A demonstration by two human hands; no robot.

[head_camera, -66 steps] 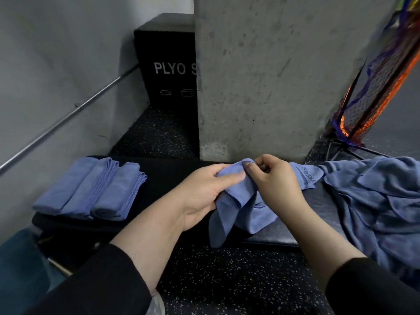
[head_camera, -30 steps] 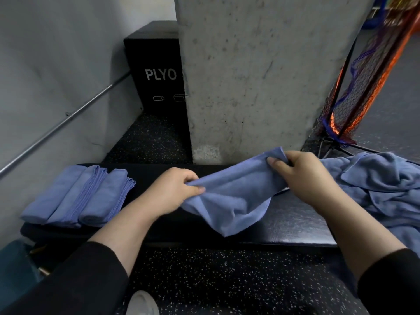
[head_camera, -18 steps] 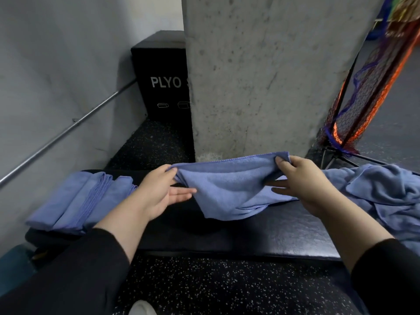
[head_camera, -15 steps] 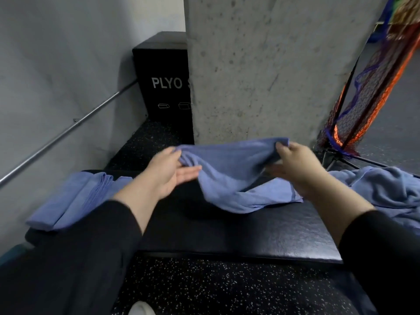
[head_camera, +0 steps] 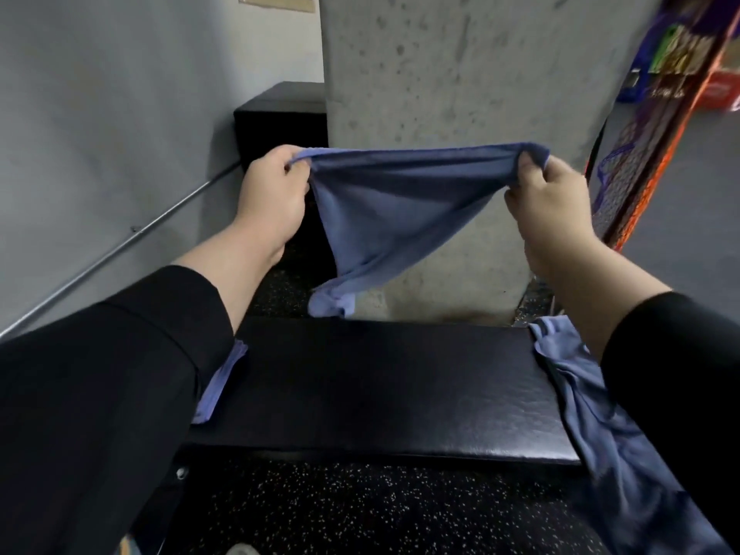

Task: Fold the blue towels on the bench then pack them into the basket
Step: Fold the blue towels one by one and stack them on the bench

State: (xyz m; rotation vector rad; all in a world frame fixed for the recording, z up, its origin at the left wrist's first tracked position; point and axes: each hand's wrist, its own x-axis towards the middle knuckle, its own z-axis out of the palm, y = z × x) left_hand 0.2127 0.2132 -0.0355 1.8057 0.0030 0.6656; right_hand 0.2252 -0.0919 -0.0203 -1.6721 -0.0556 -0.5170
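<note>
Hands are pinching a blue towel [head_camera: 384, 210] above the bench [head_camera: 380, 394]: left hand [head_camera: 272, 194] and right hand [head_camera: 548, 202] gripping opposite top corners, spread wide.

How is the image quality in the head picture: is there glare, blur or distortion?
Head view: soft glare lies on the near right part of the black bench pad; the wide lens bends the wall rail and stretches the left sleeve at the edge; the right border with the netting is smeared; the held blue towel and both hands stay fairly sharp.

Blue towel [head_camera: 384, 210], black bench [head_camera: 380, 386]
</note>
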